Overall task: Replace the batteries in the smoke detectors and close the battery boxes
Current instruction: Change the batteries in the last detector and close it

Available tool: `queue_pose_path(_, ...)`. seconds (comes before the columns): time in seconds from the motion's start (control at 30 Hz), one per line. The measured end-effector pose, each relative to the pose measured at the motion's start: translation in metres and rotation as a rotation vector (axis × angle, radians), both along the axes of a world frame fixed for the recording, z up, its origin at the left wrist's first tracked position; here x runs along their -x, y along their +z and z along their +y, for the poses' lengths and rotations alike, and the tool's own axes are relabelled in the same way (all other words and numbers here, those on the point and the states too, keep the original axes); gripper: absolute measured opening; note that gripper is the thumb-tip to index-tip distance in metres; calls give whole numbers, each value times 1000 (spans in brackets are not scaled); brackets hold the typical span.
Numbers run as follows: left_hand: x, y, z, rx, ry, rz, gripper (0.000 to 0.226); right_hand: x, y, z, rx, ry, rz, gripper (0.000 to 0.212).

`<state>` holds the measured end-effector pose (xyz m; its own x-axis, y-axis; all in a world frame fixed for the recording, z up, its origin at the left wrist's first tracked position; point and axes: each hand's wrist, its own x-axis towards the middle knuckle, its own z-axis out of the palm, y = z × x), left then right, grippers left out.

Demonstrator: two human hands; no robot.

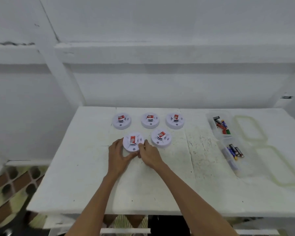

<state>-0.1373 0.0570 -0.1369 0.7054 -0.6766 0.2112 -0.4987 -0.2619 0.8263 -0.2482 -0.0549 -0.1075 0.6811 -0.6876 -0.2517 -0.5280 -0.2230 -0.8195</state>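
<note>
my two forearms reach in over the near edge of the white table point(92, 184). my left hand point(117, 152) curls around the left rim of the front-left smoke detector point(133, 142), thumb under its near edge, and my right hand point(149, 155) grips its right rim with bent fingers, so both hands are grasping the same unit. it sits on the table with a red label on its raised centre. just to its right, apart from my hands, lies the front-right detector point(161, 138). off to the right a clear near box point(235, 169) holds loose batteries point(235, 150), with a clear lid point(278, 166) beside it. farther back three more detectors stand in a row: back-left detector point(121, 120), back-middle detector point(150, 120), back-right detector point(174, 120). right of them a far box point(209, 116) holds mixed batteries point(221, 125), its own far lid point(249, 128) alongside. a white wall point(160, 82) rises behind.
</note>
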Motion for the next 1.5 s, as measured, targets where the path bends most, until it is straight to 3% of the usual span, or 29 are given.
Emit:
queue_pose_path(0.3, -7, -8, -13, -141, 116, -28, 86, -1, -5, -6, 103, 32, 7, 33)
queue_pose_path(0.4, -11, -12, -14, -190, 129, -10, 85, 0, -5, -6, 97, 66, -3, 36)
queue_pose_path(0.5, -18, -19, -14, -238, 117, 9, 101, 9, -2, -7, 140, 8, -40, 40)
queue_pose_path(0.6, -14, -13, -17, -227, 121, 47, 117, 25, 3, -13, 302, -135, -131, 29)
queue_pose_path(0.7, -4, -5, -22, -157, 139, -23, 111, 39, 4, -29, 437, -273, -172, 24)
queue_pose_path(0.8, 5, 4, -35, -141, 76, -120, 102, 51, 0, -47, 466, -297, -105, 41)
queue_pose_path(1.07, 25, 27, -74, -156, -173, -161, 94, 65, -13, -68, 380, -216, -59, 81)
queue_pose_path(1.2, 33, 29, -86, -230, -257, -112, 83, 60, -27, -76, 362, -165, -50, 78)
queue_pose_path(1.37, 39, 26, -96, -358, -298, -161, 73, 58, -37, -80, 321, -193, -52, 89)
queue_pose_path(1.5, 44, 29, -99, -253, -267, -122, 53, 64, -43, -75, 350, -148, -137, 81)
